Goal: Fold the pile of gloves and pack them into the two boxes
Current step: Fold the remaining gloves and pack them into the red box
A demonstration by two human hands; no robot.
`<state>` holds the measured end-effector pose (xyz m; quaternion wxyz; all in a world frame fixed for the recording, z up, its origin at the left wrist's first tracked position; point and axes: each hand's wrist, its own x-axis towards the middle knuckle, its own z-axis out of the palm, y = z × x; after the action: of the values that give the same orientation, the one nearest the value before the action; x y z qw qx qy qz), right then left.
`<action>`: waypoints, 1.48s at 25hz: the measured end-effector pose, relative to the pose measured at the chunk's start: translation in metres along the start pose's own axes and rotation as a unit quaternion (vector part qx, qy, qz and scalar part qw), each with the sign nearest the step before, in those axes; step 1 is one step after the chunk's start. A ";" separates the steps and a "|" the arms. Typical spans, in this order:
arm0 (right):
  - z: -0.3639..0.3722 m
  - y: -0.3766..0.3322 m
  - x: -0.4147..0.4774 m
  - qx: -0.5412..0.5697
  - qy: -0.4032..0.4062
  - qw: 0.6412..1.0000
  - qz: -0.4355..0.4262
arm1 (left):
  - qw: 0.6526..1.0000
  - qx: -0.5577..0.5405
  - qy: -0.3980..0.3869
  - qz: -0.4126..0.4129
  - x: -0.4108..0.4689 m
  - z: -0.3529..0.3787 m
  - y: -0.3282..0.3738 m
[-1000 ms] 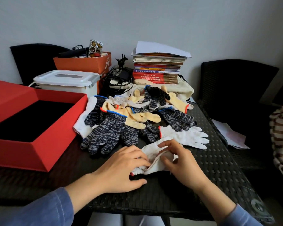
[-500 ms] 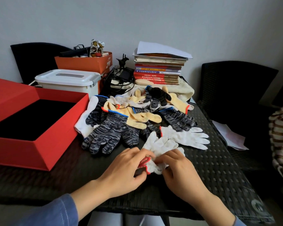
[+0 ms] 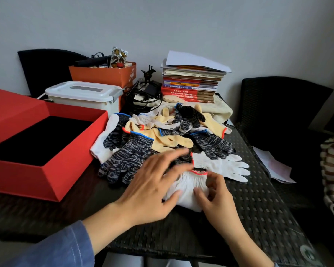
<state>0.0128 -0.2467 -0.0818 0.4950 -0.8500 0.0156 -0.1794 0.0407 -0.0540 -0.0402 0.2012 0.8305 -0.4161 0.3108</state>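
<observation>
one white glove bundled, the heap yet to do

the step in hand looks like finishing a fold. the folded white glove (image 3: 188, 189) lies on the table (image 3: 258, 212) towards its front edge, red-trimmed cuff turned away from the person. the right hand (image 3: 218, 199) pinches its right side with curled fingers and thumb. the left hand (image 3: 150, 185) is spread and blurred, its fingers straight, its thumb against the bundle's left side, grasping nothing. the pile of gloves (image 3: 162, 135) just behind looks unfolded, so the task seems barely begun. next, i judge, the bundle must be kept squeezed so it does not spring open, then carried left into the red box (image 3: 52, 170), which stands open, well apart from the bundle. bare table runs between them in front of the pile. a flat white glove (image 3: 222, 166) lies just beside the bundle, at its far right. the white lidded box (image 3: 83, 93) is closed
</observation>
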 end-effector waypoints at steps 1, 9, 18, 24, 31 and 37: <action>0.002 0.000 0.002 -0.022 0.005 1.000 -0.013 | 0.998 0.014 -0.052 0.043 -0.002 0.002 -0.003; -0.001 -0.006 0.003 -0.249 -0.027 0.936 -0.249 | 0.990 0.020 -0.142 -0.008 -0.014 0.023 -0.019; 0.021 -0.061 0.039 0.084 -0.213 0.969 -0.088 | 0.979 -0.083 -0.013 -0.183 -0.017 -0.044 -0.048; 0.095 -0.157 0.094 0.124 -0.228 0.951 -0.169 | 0.959 0.083 0.169 -0.212 -0.029 -0.130 -0.102; 0.217 -0.254 0.139 0.046 -0.277 0.936 -0.213 | 0.875 0.165 0.292 -0.350 -0.118 -0.194 -0.188; 0.335 -0.267 0.128 -0.135 -0.433 0.879 -0.149 | 0.868 0.176 0.283 -0.370 -0.152 -0.200 -0.219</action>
<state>0.1998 0.1434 0.0323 0.3007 -0.8937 -0.3028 0.1386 0.0798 0.2761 -0.0155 0.2610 0.8219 0.0575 0.5031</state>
